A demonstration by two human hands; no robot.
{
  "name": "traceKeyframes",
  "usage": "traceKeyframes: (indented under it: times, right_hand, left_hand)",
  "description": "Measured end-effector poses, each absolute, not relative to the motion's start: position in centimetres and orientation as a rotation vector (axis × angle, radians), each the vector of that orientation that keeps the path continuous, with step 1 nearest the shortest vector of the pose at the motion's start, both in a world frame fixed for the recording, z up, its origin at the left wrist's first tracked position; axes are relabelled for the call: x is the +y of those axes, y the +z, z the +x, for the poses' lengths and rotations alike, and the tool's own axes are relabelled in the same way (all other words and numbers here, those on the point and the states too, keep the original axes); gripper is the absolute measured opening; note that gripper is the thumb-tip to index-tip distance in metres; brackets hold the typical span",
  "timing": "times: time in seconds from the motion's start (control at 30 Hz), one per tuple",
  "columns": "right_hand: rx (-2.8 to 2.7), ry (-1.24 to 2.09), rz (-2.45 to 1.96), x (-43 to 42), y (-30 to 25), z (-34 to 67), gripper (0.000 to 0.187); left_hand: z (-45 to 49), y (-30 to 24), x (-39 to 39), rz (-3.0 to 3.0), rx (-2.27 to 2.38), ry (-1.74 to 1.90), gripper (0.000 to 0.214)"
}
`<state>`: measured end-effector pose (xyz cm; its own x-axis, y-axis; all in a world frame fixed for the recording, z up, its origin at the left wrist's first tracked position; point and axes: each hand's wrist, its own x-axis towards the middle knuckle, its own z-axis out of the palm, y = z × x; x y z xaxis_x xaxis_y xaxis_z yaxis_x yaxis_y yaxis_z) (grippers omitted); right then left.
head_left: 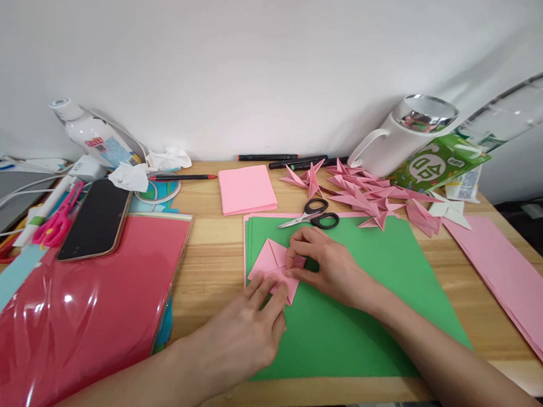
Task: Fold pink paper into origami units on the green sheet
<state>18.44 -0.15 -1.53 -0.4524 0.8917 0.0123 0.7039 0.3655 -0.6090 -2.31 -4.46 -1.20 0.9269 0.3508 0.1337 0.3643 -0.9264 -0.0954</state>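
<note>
Here, near the front edge of the wooden table (208, 267), the left hand (246, 333) presses spread fingertips on the pink folded paper (272, 259), the right hand (329, 264) pinches its flap, on a green sheet (375, 318) bare to the right, scissors (311, 215) just beyond, folded pink pieces (372, 196) farther, white wall (261, 57) behind.

Bright, soft, even light from above. Glare streaks on red plastic sleeve (79, 303) near left; chrome jug rim (424, 111) far right mirrors room. Faint shadow under right hand (332, 267). Folded pink paper (273, 261) crisp; frame edges bowed, near corners soft.
</note>
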Motion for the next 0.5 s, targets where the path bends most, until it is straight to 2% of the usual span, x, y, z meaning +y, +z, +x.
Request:
traceKeyframes:
  times: [0.33, 0.5]
  right_hand:
    - [-2.289, 0.741, -1.335, -0.2, -1.9, 18.6, 0.004]
    - [-2.288, 0.750, -1.344, -0.2, -1.8, 18.6, 0.005]
  left_hand:
    - [-2.4, 0.1, -3.4, -3.072, -0.580, -0.119, 0.027]
    - [-2.3, -0.2, -3.9, -3.027, -0.587, -0.092, 0.037]
